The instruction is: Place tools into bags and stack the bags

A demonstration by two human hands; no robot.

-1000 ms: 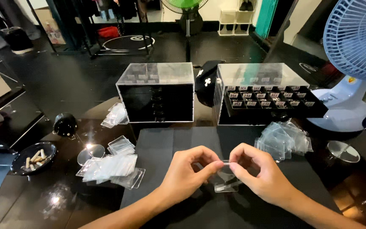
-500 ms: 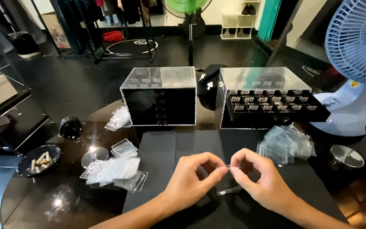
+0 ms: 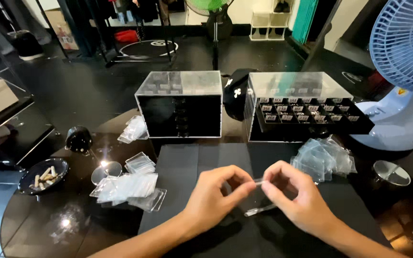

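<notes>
My left hand (image 3: 216, 196) and my right hand (image 3: 297, 200) meet over a black mat (image 3: 178, 167) at the front of a round glass table. Both pinch a small clear plastic bag (image 3: 260, 196) between fingertips; its lower edge shows near the mat. A pile of empty clear bags (image 3: 323, 160) lies just right of my right hand. Another pile of clear bags (image 3: 127, 187) lies left of my left hand.
Two clear acrylic drawer boxes stand at the back: a left box (image 3: 180, 102) shut, a right box (image 3: 302, 107) with an open tray of small compartments. A dark dish (image 3: 41, 176) sits far left, a fan (image 3: 402, 52) far right, a round metal lid (image 3: 390, 173) beside it.
My hands stay together on the small bag, with only slight finger shifts. The view has drifted a little.
</notes>
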